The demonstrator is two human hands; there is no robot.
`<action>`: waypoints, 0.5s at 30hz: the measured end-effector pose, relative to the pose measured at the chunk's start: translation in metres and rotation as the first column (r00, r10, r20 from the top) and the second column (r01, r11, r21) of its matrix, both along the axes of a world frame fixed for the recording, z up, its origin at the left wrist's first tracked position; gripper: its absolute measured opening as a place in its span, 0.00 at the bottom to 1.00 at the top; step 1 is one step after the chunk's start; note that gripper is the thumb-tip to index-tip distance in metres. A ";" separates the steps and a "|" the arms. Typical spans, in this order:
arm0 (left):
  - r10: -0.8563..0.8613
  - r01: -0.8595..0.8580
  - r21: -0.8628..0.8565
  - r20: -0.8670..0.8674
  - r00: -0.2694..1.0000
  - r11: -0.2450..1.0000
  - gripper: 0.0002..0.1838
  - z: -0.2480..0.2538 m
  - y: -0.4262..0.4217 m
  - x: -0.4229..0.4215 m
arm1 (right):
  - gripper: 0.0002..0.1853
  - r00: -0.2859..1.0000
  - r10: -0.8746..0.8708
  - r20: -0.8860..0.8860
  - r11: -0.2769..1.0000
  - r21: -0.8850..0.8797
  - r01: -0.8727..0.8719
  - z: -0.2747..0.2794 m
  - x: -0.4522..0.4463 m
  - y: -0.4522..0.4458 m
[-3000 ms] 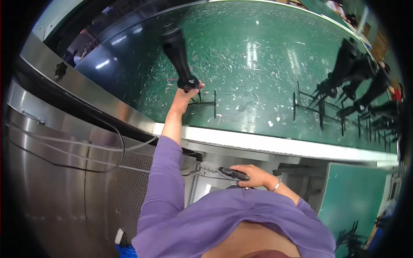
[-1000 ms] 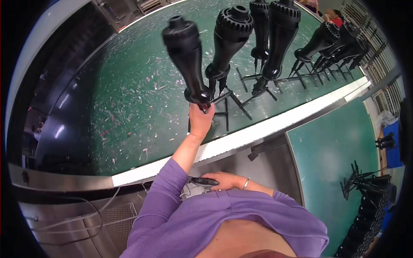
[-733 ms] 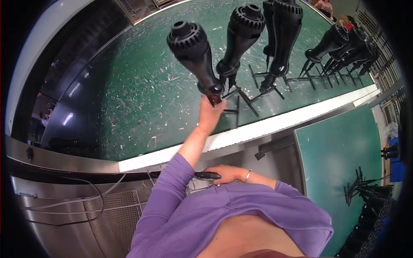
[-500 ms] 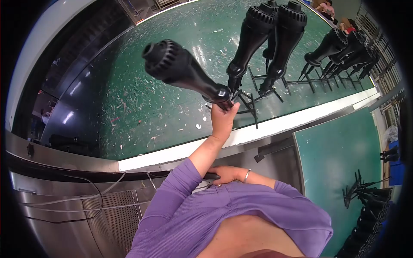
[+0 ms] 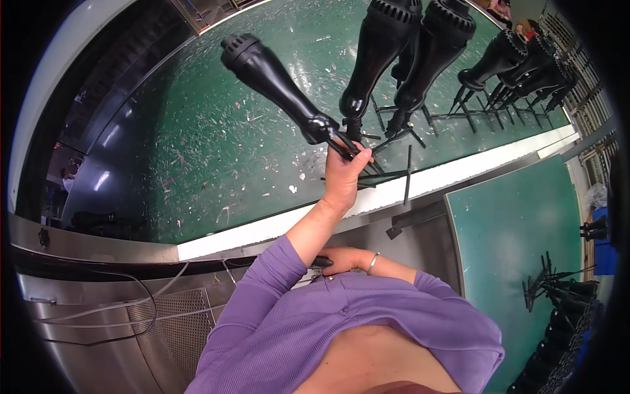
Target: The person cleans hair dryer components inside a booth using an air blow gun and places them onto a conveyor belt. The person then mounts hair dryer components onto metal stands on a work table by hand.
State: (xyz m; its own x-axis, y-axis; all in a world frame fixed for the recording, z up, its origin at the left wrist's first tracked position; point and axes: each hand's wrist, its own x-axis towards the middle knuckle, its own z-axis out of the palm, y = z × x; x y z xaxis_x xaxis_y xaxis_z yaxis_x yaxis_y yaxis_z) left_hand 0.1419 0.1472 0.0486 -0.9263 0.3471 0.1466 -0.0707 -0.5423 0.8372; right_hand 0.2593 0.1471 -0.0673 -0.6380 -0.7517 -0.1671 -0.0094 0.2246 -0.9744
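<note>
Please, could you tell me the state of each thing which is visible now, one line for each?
Left hand: closed around the held black part.
Held black part: tilted, wide end toward upper left.
Right hand: closed on a dark tool.
Dark tool: mostly hidden.
Standing black parts: wide ends up.
Green table: strewn with small scraps.
Black parts at right: crowded together.
Bracelet: worn on the right wrist.

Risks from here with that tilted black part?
- Twisting: the left hand grips the tilted black part near its thin lower end, the bulky end leaning away, so it may swing or slip.
- Knocking: the nearest standing black part is close beside that grip and might get bumped.
- Snagging: a black bar by the hand appears to reach over the white table edge and could catch.
</note>
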 end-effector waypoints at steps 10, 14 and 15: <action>-0.349 0.349 0.107 -0.027 0.937 0.931 0.13 -0.013 -0.003 0.000 | 0.37 1.000 0.011 0.004 0.994 0.111 -0.011 0.008 -0.001 -0.001; -0.407 0.412 0.112 -0.069 0.911 0.904 0.14 -0.014 0.014 -0.003 | 0.35 0.998 0.028 0.055 0.991 0.126 -0.035 0.022 0.002 0.004; -0.423 0.429 0.123 -0.074 0.903 0.895 0.14 -0.012 0.017 -0.002 | 0.35 0.997 0.030 0.065 0.990 0.135 -0.039 0.024 0.003 0.005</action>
